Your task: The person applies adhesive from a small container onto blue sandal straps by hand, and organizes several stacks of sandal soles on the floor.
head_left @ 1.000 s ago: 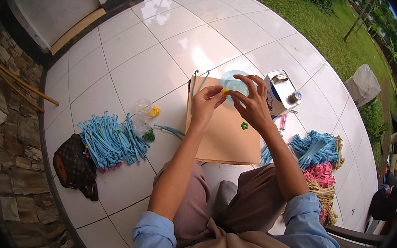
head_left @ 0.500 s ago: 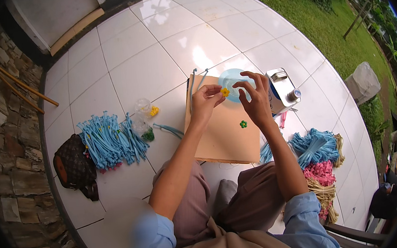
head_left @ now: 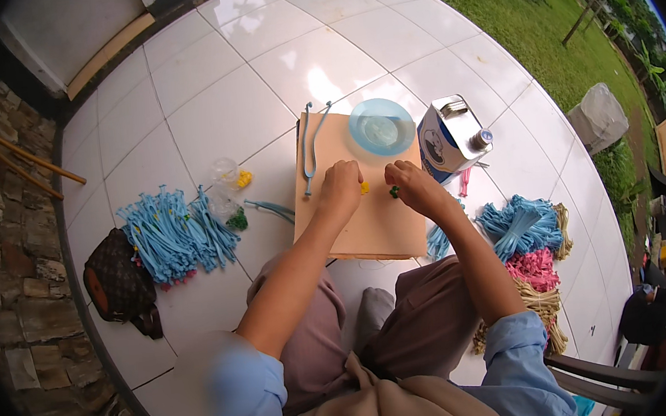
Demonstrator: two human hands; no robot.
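Yellow piece (head_left: 365,188) is over the right half of the board (head_left: 375,232), at the tips of the left hand (head_left: 343,183). Left fingers look closed on it; exact grip partly hidden. Green piece (head_left: 394,192) is nearer the board's right edge, just under the right hand (head_left: 415,186). Right fingers are bunched together at it; can't tell if clamped or only touching. Step in hand looks like handling the two small pieces, one per hand. Next move likely calls for a light fingertip pinch and steady wrists, both pieces being tiny.

Materials: pieces look glossy, rounded, bead-like; too small for finer shape. Board is tan, flat, matte, square-cornered, probably card or thin wood. Bowl (head_left: 358,125) on the board's far right corner: pale blue, round, see-through plastic. Blue cords (head_left: 307,158) on the board's far left: thin, soft, knotted ends. Metal can (head_left: 441,149) just right of the board: boxy, shiny top, screw cap.

Left of the board: clear plastic bags (head_left: 223,170), yellow beads (head_left: 244,178), green beads (head_left: 236,220), then a big blue bundle (head_left: 163,232) of soft strands, then a dark brown bag (head_left: 119,273). Right of the board: another blue bundle (head_left: 519,222), a pink bundle (head_left: 533,270) and a beige bundle (head_left: 542,300), all stringy. Floor (head_left: 256,71) around the board: smooth glossy white tile.
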